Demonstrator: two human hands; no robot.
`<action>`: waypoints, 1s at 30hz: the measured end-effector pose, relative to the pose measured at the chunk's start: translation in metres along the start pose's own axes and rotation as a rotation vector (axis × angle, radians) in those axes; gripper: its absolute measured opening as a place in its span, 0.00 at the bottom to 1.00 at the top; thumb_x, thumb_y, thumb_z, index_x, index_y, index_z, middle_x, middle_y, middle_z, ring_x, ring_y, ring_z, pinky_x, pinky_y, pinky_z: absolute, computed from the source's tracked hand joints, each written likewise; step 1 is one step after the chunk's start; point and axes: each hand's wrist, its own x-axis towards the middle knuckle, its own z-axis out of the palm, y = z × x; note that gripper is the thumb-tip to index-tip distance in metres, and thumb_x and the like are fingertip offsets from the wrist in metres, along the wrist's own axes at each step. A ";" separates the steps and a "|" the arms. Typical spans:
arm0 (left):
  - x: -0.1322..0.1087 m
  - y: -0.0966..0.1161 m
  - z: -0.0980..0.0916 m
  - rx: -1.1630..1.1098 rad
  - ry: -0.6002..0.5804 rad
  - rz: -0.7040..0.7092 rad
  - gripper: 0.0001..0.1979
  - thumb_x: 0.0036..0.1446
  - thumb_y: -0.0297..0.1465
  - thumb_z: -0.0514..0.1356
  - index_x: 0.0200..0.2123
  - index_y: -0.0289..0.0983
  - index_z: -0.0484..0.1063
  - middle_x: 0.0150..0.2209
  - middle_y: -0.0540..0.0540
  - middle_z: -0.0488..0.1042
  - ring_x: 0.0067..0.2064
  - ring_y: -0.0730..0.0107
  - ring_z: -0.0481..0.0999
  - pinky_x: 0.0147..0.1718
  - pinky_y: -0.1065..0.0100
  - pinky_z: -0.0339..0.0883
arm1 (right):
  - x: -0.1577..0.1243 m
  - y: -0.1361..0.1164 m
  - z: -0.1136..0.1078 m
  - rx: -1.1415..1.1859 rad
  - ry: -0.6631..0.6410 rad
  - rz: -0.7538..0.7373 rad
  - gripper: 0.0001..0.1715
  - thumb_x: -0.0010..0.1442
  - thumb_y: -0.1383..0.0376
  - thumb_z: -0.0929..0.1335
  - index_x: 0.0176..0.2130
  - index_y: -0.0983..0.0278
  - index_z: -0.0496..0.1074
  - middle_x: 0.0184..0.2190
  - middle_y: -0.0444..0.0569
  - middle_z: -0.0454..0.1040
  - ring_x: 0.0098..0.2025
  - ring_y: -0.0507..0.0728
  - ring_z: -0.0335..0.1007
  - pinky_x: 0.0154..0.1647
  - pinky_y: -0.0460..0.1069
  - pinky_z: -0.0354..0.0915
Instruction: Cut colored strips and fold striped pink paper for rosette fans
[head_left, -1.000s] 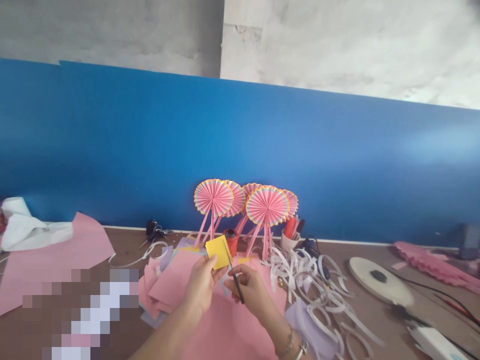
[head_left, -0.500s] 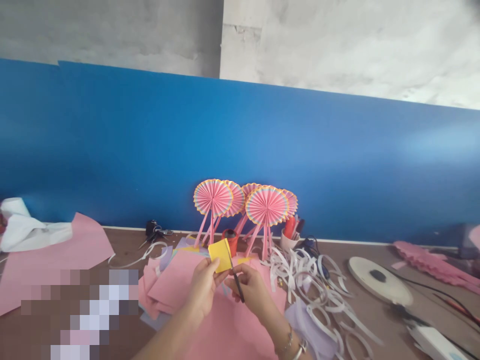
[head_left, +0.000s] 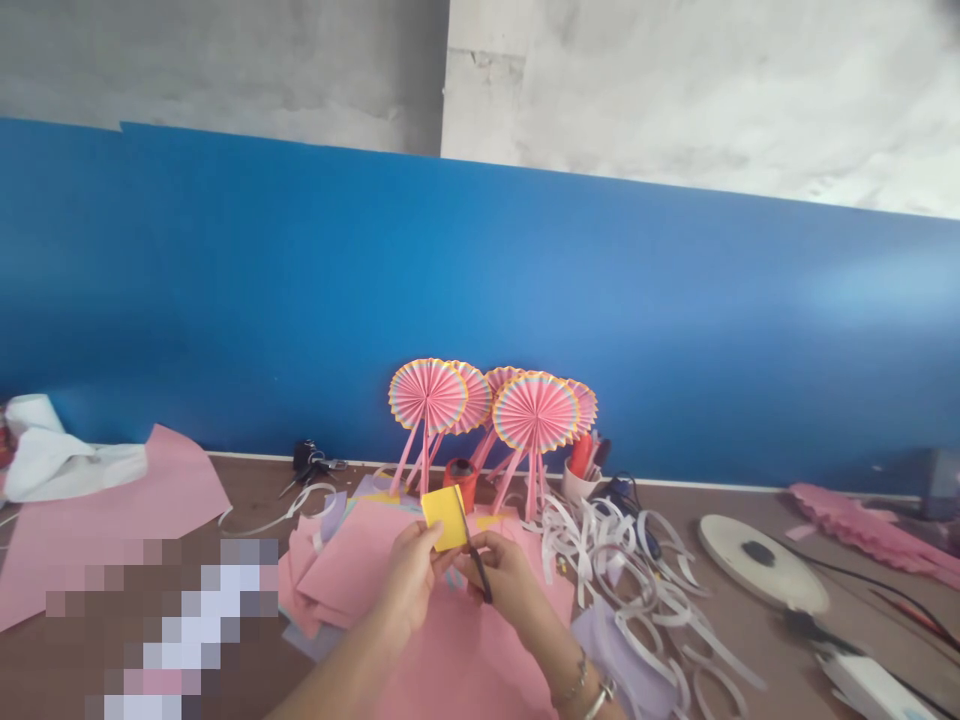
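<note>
Two hands busy mid-cut: left hand (head_left: 409,580) pinches yellow paper (head_left: 444,517) above pink sheets (head_left: 352,570), right hand (head_left: 506,580) grips scissors (head_left: 474,558) w/ blades at its right edge; next likely needs steady feed

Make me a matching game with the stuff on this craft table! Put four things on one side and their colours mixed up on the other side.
Things:
1. paper square in the left hand
2. scissors in the right hand
3. paper fans standing at the back
4. curly paper strips on the table

Colours:
A. white
B. black
C. yellow
D. pink

Pairs: 1-C, 2-B, 3-D, 4-A
</note>
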 end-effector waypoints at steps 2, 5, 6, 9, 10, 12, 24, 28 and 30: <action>0.000 -0.001 0.000 -0.013 0.004 -0.002 0.08 0.55 0.18 0.55 0.26 0.31 0.70 0.31 0.39 0.78 0.35 0.65 0.79 0.42 0.65 0.72 | -0.001 -0.001 0.000 -0.014 0.006 0.001 0.26 0.40 0.49 0.73 0.29 0.65 0.64 0.11 0.37 0.64 0.14 0.48 0.58 0.17 0.43 0.52; 0.002 0.000 -0.001 -0.040 0.021 0.016 0.07 0.55 0.18 0.55 0.28 0.31 0.70 0.30 0.39 0.78 0.34 0.66 0.79 0.41 0.64 0.73 | -0.002 -0.004 0.000 -0.062 0.008 0.018 0.27 0.41 0.48 0.73 0.29 0.65 0.64 0.11 0.38 0.65 0.13 0.47 0.56 0.16 0.43 0.50; 0.004 0.002 -0.002 -0.052 0.032 0.033 0.07 0.55 0.18 0.55 0.28 0.31 0.70 0.30 0.40 0.78 0.34 0.66 0.79 0.41 0.64 0.73 | -0.003 -0.004 0.000 -0.075 0.004 0.026 0.27 0.41 0.47 0.72 0.29 0.65 0.64 0.11 0.38 0.65 0.13 0.47 0.56 0.16 0.43 0.50; 0.008 0.009 -0.004 -0.090 0.075 0.094 0.07 0.55 0.19 0.56 0.29 0.33 0.70 0.31 0.43 0.78 0.35 0.69 0.78 0.44 0.65 0.71 | -0.002 -0.003 -0.001 -0.068 -0.052 0.031 0.28 0.41 0.46 0.72 0.30 0.65 0.65 0.13 0.39 0.66 0.14 0.47 0.58 0.16 0.43 0.51; 0.009 0.012 -0.005 -0.097 0.086 0.107 0.07 0.56 0.19 0.56 0.30 0.33 0.70 0.32 0.43 0.78 0.36 0.70 0.78 0.45 0.64 0.71 | -0.002 -0.003 -0.001 -0.055 -0.083 0.026 0.29 0.41 0.45 0.72 0.31 0.65 0.65 0.14 0.39 0.66 0.15 0.47 0.59 0.17 0.43 0.52; 0.010 0.017 -0.006 -0.111 0.103 0.119 0.07 0.57 0.19 0.55 0.31 0.33 0.70 0.34 0.43 0.78 0.37 0.70 0.78 0.46 0.64 0.71 | -0.003 -0.001 0.000 -0.031 -0.143 0.007 0.30 0.41 0.44 0.72 0.32 0.65 0.65 0.15 0.40 0.67 0.16 0.48 0.60 0.18 0.43 0.53; 0.010 0.015 -0.004 -0.115 0.116 0.085 0.07 0.58 0.19 0.54 0.32 0.32 0.70 0.33 0.41 0.78 0.35 0.69 0.79 0.43 0.64 0.73 | -0.007 -0.002 0.009 -0.055 -0.151 -0.006 0.29 0.41 0.46 0.72 0.33 0.64 0.64 0.14 0.37 0.64 0.16 0.48 0.59 0.17 0.43 0.52; 0.008 0.014 -0.003 -0.123 0.108 0.088 0.06 0.58 0.19 0.54 0.33 0.32 0.70 0.35 0.40 0.78 0.36 0.68 0.79 0.45 0.62 0.72 | -0.006 0.000 0.009 -0.054 -0.143 -0.019 0.27 0.42 0.47 0.72 0.33 0.65 0.64 0.14 0.37 0.64 0.15 0.48 0.58 0.17 0.43 0.51; 0.008 0.013 -0.003 -0.118 0.111 0.090 0.06 0.58 0.20 0.54 0.33 0.32 0.70 0.35 0.40 0.78 0.36 0.68 0.79 0.46 0.61 0.71 | -0.006 0.001 0.009 -0.056 -0.142 -0.030 0.27 0.43 0.48 0.72 0.33 0.65 0.65 0.14 0.37 0.64 0.16 0.48 0.59 0.17 0.43 0.52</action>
